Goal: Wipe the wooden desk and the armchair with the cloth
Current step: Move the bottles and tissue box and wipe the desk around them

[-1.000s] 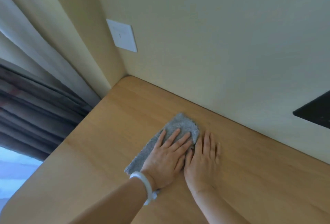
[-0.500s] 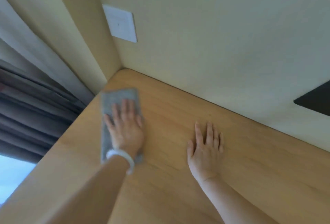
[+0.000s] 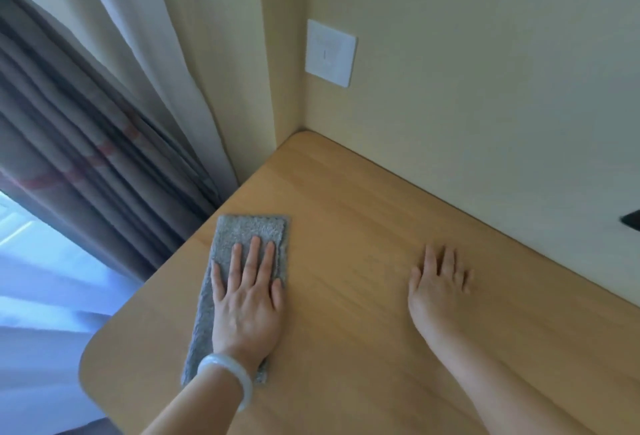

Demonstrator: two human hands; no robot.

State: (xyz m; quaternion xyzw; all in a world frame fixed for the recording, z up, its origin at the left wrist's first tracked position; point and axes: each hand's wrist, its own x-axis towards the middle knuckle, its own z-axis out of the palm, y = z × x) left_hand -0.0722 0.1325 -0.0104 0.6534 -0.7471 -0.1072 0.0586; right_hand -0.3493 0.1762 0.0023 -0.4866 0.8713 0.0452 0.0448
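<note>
A folded grey cloth (image 3: 242, 230) lies lengthwise on the light wooden desk (image 3: 346, 244), close to its left edge. My left hand (image 3: 247, 303), with a pale bangle on the wrist, lies flat on the cloth and presses it to the wood, fingers pointing toward the wall. My right hand (image 3: 436, 289) rests palm down on the bare desk further right, fingers slightly spread, holding nothing. No armchair is in view.
The desk fits into a wall corner; a white wall plate (image 3: 330, 53) sits above it. Curtains (image 3: 86, 157) hang just left of the desk's edge, whose near corner (image 3: 90, 365) is rounded. A dark object (image 3: 632, 226) shows at the right border.
My left hand has slid the cloth from beside my right hand across to the desk's left edge. My right hand has stayed planted; the view has swung left.
</note>
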